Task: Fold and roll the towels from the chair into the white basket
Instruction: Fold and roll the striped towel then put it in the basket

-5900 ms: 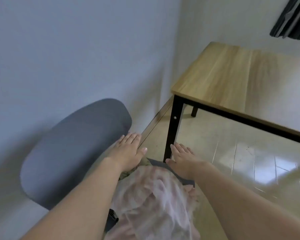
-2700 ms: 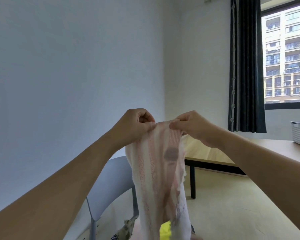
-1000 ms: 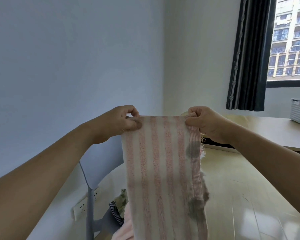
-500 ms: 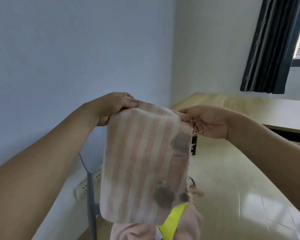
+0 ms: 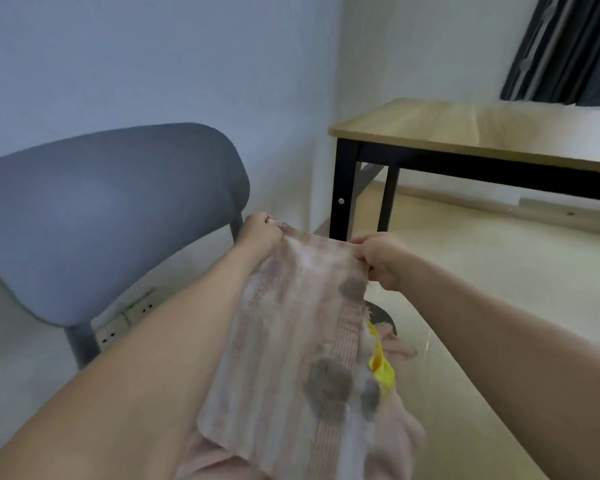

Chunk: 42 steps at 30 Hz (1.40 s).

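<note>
Both hands are gripping the far edge of a pink striped towel: the left hand is pinching its far left corner with fingers curled, and the right hand is pinching its far right corner in the same way. The towel is hanging stretched between them and trailing toward the near side, over a heap of other towels (pale pink and yellow ones are showing) that seems to be lying on the seat of the grey chair. This looks like the spreading-out stage, before any fold. The next move is probably calling for a flat surface, likely the wooden table at far right. The white basket is not showing here.
</note>
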Each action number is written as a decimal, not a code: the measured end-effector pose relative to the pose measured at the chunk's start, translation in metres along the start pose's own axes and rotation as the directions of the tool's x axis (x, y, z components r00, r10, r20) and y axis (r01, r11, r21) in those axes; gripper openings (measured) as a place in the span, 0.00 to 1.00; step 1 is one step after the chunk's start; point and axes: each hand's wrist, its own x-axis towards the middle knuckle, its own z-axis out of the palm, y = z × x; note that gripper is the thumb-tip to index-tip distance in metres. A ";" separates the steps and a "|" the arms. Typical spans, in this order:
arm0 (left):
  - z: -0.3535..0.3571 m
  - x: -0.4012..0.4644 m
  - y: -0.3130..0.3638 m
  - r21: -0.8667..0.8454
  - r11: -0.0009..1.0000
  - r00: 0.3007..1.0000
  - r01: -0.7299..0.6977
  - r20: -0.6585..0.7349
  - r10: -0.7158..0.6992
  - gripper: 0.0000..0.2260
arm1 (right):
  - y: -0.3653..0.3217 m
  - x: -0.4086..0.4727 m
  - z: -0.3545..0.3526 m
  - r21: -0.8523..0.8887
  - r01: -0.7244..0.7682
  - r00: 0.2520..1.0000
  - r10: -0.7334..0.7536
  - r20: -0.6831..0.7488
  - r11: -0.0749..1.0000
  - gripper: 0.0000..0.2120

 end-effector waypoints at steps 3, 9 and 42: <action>0.015 -0.008 -0.014 0.128 0.991 0.999 0.031 0.039 -0.036 0.10 | 0.026 0.009 0.004 0.081 -0.092 0.996 0.090 0.028 0.992 0.13; -0.013 -0.131 -0.015 0.206 0.920 0.943 -0.333 0.072 0.325 0.13 | 0.063 -0.071 -0.014 0.310 0.027 0.997 -0.003 -0.080 0.950 0.12; -0.003 -0.294 -0.070 0.589 0.630 0.856 -0.505 0.254 0.450 0.13 | 0.159 -0.209 0.012 0.186 0.057 0.989 -0.081 0.124 0.981 0.08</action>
